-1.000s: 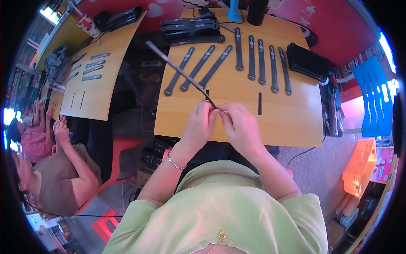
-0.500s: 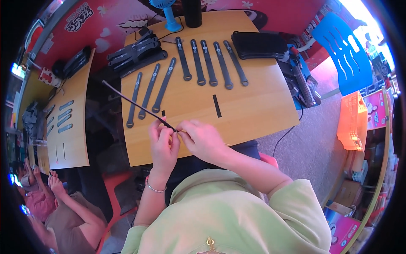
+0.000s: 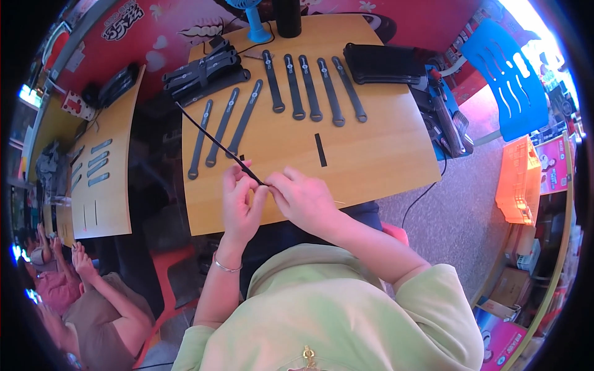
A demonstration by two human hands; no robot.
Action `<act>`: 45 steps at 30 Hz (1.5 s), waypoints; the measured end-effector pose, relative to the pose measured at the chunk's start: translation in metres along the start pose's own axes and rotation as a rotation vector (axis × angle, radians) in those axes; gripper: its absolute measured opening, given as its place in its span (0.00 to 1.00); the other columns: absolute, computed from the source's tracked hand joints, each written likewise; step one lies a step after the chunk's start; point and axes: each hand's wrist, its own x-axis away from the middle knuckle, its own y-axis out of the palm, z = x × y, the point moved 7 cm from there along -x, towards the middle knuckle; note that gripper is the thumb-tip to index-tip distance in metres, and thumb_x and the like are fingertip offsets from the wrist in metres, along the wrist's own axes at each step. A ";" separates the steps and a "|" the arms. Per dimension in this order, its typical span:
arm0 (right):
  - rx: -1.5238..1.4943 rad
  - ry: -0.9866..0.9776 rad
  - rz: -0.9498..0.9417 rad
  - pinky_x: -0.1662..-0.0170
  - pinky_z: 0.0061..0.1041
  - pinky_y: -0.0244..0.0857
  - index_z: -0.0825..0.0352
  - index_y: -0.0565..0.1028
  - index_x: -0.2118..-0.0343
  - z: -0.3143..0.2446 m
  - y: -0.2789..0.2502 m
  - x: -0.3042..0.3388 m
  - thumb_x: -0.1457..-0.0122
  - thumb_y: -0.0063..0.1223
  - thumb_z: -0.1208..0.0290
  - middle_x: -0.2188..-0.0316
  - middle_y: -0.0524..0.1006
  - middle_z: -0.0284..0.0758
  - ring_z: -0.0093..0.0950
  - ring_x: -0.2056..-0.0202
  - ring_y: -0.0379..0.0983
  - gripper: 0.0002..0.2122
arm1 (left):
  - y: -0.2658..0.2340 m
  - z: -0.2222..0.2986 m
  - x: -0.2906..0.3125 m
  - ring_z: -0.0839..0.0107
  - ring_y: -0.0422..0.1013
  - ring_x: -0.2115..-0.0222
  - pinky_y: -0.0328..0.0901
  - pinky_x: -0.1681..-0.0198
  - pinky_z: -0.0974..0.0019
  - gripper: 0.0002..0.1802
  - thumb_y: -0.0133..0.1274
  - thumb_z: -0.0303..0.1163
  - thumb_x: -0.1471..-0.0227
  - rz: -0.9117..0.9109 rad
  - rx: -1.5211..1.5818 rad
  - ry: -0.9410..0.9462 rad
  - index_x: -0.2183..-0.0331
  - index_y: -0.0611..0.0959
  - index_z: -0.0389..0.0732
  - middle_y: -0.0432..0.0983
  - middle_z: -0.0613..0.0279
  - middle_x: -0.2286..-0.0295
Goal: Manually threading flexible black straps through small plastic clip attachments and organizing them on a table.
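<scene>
My left hand (image 3: pixel 243 201) pinches a long, thin black strap (image 3: pixel 210 140) near its close end, above the table's near edge. The strap is seen almost edge-on and slants up to the far left. At that same close end, the fingertips of my right hand (image 3: pixel 304 199) are pressed together on it; the exact spot between the fingers is hidden. Beyond my hands, several dark grey straps with slotted round ends lie in a spread row, among them one strap (image 3: pixel 245 117) on the left and another strap (image 3: pixel 295 89) in the middle.
On the wooden table (image 3: pixel 396 142) are a short black strip (image 3: pixel 320 150), a bundle of straps (image 3: pixel 207 74) and a black stack (image 3: pixel 380 63). A blue fan (image 3: pixel 256 25) and black cylinder (image 3: pixel 288 18) stand behind. Right are a blue chair (image 3: pixel 504 80) and orange crate (image 3: pixel 517 179); people sit left.
The strap's far end has swung a little to the right and toward me. Both hands keep their pinch on its close end. The whole view has shifted slightly.
</scene>
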 end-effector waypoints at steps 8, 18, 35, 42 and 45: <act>-0.007 0.066 -0.087 0.76 0.33 0.65 0.63 0.74 0.70 0.006 0.002 0.003 0.48 0.50 0.73 0.79 0.71 0.36 0.37 0.77 0.71 0.04 | 0.006 0.005 0.002 0.59 0.66 0.64 0.61 0.65 0.65 0.10 0.55 0.24 0.53 -0.032 -0.208 0.083 0.77 0.69 0.36 0.68 0.50 0.61; -0.069 0.090 -0.173 0.74 0.32 0.64 0.64 0.74 0.70 0.005 -0.001 0.001 0.47 0.50 0.73 0.77 0.72 0.38 0.37 0.76 0.71 0.03 | 0.002 0.009 -0.001 0.60 0.66 0.61 0.62 0.61 0.66 0.09 0.55 0.24 0.54 -0.083 -0.090 0.110 0.78 0.71 0.36 0.65 0.47 0.55; -0.738 0.347 -0.253 0.74 0.10 0.50 0.66 0.71 0.72 0.011 0.018 -0.002 0.55 0.62 0.80 0.75 0.68 0.21 0.09 0.77 0.56 0.10 | -0.002 0.008 0.006 0.68 0.52 0.46 0.53 0.48 0.63 0.10 0.50 0.31 0.47 0.014 0.804 -0.159 0.79 0.73 0.42 0.52 0.54 0.46; -0.938 0.276 -0.190 0.67 0.14 0.59 0.68 0.73 0.70 0.004 0.019 -0.002 0.54 0.64 0.77 0.68 0.73 0.29 0.15 0.69 0.65 0.10 | -0.014 0.018 0.001 0.64 0.49 0.45 0.51 0.49 0.63 0.12 0.49 0.34 0.47 -0.001 0.664 -0.063 0.79 0.72 0.43 0.54 0.52 0.49; -1.106 0.261 -0.094 0.66 0.15 0.60 0.68 0.72 0.69 -0.002 0.017 -0.003 0.52 0.63 0.75 0.66 0.73 0.31 0.16 0.69 0.66 0.10 | -0.013 0.023 -0.004 0.64 0.50 0.45 0.52 0.49 0.63 0.11 0.50 0.34 0.47 0.055 0.708 -0.080 0.79 0.72 0.42 0.54 0.52 0.49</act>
